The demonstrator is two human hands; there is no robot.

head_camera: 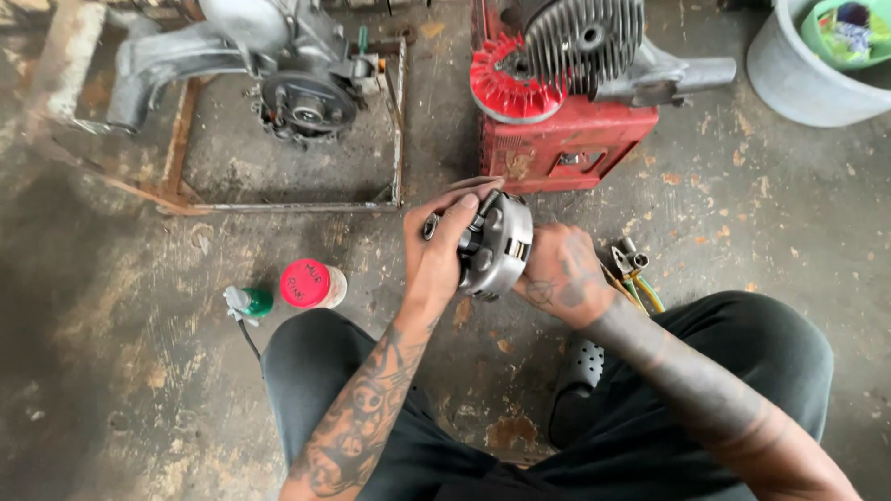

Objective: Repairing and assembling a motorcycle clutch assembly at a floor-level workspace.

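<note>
Nearest are the person's black-trousered knees above the concrete floor (139,371). Between them, off the floor, both hands clamp a round metal clutch assembly (497,246): left hand (441,246) across its face, right hand (561,274) behind. Its axis runs roughly left-right. A red-lidded jar (311,284) and green bottle (251,301) stand left; a red engine stand (561,139) lies beyond.
</note>
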